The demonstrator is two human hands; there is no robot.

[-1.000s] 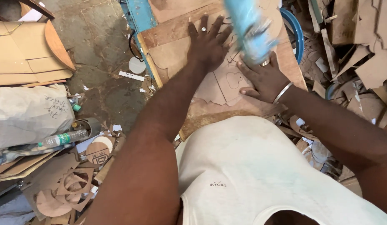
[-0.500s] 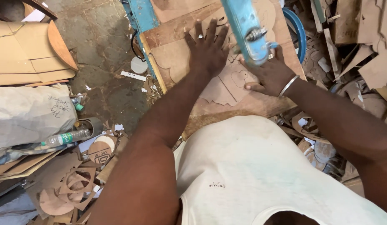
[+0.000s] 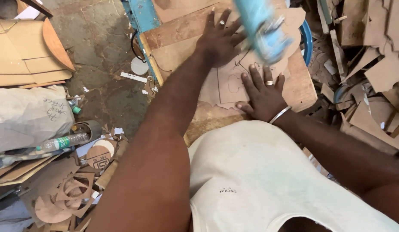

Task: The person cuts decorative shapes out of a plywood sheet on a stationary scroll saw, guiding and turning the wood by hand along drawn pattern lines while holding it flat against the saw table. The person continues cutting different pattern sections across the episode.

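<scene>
Both hands lie flat on a thin brown board [image 3: 234, 83] that rests on the wooden surface [image 3: 300, 88] of a blue-framed saw. The left hand [image 3: 219, 38] presses the far part of the board with fingers spread; the right hand [image 3: 264, 96], with a ring and a bangle, presses the near part. Neither hand grips anything: each grip is open, palm down, holding the board only by pressure. The blurred blue saw arm [image 3: 261, 28] stands between and just beyond the two hands.

A curved outline drawn on the board is visible between the hands. The board's near edge looks ragged and already cut, while most of the drawn shape appears uncut, so the sawing seems to be at an early or middle stage; the exact cut line is hidden by the blur of the arm.

As for containers, a grey sack [image 3: 30, 118] lies at left on the floor, its contents hidden. A clear plastic bottle [image 3: 62, 141] lies beside it, and a small round tin [image 3: 90, 128] sits near the bottle; what it holds cannot be told. Cut-out board scraps [image 3: 68, 195] lie at near left.
</scene>
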